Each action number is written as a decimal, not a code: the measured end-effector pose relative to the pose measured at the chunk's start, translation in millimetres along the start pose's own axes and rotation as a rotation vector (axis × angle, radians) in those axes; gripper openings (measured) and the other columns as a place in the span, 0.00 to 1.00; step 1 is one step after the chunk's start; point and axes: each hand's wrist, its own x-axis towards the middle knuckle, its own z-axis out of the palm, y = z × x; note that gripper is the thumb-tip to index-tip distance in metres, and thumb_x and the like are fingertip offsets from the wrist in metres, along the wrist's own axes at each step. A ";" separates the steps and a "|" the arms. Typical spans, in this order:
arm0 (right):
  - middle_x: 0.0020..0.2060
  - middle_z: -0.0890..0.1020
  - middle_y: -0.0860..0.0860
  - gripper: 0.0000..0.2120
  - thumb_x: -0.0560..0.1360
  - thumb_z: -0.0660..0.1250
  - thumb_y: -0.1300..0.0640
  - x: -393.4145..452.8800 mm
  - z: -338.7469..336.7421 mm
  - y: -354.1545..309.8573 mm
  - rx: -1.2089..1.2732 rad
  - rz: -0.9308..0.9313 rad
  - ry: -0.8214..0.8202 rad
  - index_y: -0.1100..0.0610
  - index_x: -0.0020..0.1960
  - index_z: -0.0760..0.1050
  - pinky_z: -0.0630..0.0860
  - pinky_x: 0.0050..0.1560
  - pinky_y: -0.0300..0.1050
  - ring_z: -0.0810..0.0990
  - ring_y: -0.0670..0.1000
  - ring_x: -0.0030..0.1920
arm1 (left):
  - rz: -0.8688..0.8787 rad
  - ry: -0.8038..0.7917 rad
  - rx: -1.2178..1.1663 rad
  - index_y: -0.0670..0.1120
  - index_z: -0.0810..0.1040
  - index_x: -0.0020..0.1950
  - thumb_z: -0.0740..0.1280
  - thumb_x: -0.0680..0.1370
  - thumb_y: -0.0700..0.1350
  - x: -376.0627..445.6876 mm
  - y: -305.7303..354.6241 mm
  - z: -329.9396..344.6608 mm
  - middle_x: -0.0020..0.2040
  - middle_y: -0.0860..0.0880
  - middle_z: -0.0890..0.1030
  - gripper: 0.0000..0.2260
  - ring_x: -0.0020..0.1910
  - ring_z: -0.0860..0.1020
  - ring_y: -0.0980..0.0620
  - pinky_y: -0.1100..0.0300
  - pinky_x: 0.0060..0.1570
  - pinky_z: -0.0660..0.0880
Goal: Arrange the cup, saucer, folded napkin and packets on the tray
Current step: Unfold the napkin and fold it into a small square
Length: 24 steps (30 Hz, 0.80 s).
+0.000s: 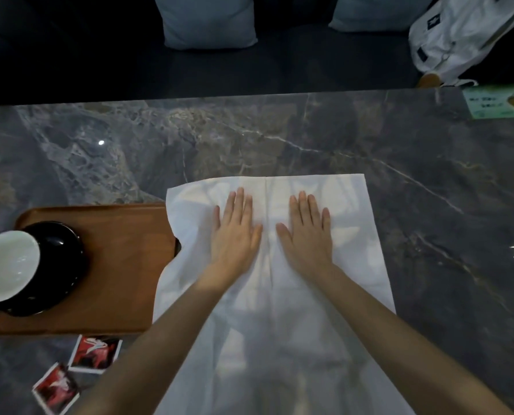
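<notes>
A large white napkin (351,223) lies spread flat on the marble table, its left edge overlapping the wooden tray (124,265). My left hand (234,235) and my right hand (306,235) press palm-down on the napkin side by side, fingers spread, holding nothing. On the tray's left part sits a black saucer (61,265) with a cup (7,265), white inside, standing on it. Two red and white packets (95,353) (56,389) lie on the table just in front of the tray.
The grey marble table (279,139) extends far and right of the napkin. A green card (495,101) lies at the far right corner. Beyond the table edge are a dark sofa with pale cushions (209,20) and a white bag (465,37).
</notes>
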 end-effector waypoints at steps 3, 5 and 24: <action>0.76 0.49 0.54 0.30 0.78 0.47 0.43 0.5 2.3 7.4 -0.052 -0.032 0.007 0.56 0.75 0.44 0.39 0.73 0.54 0.45 0.53 0.76 | -0.027 0.018 0.008 0.47 0.40 0.74 0.47 0.80 0.53 -15.4 7.1 9.3 0.77 0.48 0.42 0.26 0.71 0.34 0.54 0.51 0.71 0.36; 0.76 0.49 0.54 0.31 0.78 0.46 0.43 2.8 1.3 13.0 -0.085 -0.041 0.015 0.56 0.75 0.44 0.39 0.73 0.54 0.45 0.53 0.76 | -0.048 0.020 -0.019 0.48 0.38 0.73 0.46 0.80 0.54 -22.4 9.7 12.6 0.75 0.50 0.39 0.26 0.71 0.34 0.55 0.52 0.71 0.36; 0.71 0.66 0.59 0.28 0.76 0.48 0.47 -85.7 -2.7 -4.6 -0.099 0.002 0.106 0.59 0.72 0.60 0.55 0.69 0.61 0.63 0.59 0.72 | -0.051 -0.105 0.014 0.52 0.32 0.70 0.43 0.80 0.57 -28.8 0.7 13.2 0.77 0.49 0.38 0.26 0.74 0.35 0.51 0.50 0.69 0.33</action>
